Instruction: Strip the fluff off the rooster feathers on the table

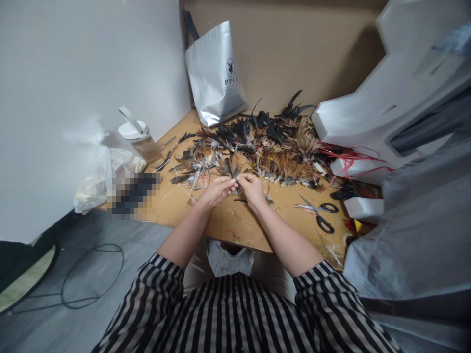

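Both hands meet over the front part of the wooden table. My left hand (220, 190) pinches the lower end of a small bunch of brown and dark feathers (231, 165). My right hand (251, 189) is closed at the same spot, fingertips against those of the left, also on the bunch's base. The feathers fan upward, away from me. Just beyond lies a wide heap of brown and black feathers (272, 142), sorted in loose clumps. To the right of my right hand, black-handled scissors (319, 214) rest with their blades apart.
A silver bag (213, 73) stands at the back. Left are a lidded jar (142, 139) and a plastic bag (99, 174). Red strings (355, 162) hang over white foam blocks (364, 208) at the right. A black cable (91, 294) lies on the floor.
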Motion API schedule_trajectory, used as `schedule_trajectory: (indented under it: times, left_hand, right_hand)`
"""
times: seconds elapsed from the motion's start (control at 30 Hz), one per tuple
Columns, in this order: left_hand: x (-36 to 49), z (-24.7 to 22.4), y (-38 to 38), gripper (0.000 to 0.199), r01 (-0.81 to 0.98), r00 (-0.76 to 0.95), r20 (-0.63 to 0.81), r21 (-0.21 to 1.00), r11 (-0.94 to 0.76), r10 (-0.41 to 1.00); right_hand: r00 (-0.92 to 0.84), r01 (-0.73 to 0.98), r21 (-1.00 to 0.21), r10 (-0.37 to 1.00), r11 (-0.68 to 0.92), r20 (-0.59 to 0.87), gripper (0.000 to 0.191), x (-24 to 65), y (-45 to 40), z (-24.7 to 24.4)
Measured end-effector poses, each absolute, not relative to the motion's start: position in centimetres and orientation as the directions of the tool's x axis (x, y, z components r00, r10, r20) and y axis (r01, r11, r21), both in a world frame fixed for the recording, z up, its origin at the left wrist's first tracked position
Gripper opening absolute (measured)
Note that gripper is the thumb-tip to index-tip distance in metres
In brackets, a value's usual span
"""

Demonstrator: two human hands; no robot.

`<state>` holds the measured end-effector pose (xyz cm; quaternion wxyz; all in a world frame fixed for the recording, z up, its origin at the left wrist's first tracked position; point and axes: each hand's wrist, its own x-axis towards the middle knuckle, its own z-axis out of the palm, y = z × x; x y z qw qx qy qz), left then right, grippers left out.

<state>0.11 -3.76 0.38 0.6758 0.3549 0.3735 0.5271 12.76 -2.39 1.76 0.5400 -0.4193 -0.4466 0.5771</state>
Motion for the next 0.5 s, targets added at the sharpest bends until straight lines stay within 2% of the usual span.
schedule_trajectory:
  times: [0.2,0.5]
  left_hand:
    - [0.06,0.45,-3.84,0.021,-0.364,0.104,-0.109,0.921,0.139,0.989]
    - [0.42,0.59,-3.90,0.025,-0.163,0.050,0.011,0.987,-0.003,0.999]
  right_hand:
    - [-0.119,-0.199,-0.980,0.993,-0.014,0.010,0.028,13.14,-2.45,2.18]
    - [-0.091,-0.182,-0.983,0.995,0.011,0.028,0.023,13.00,-2.24,1.92]
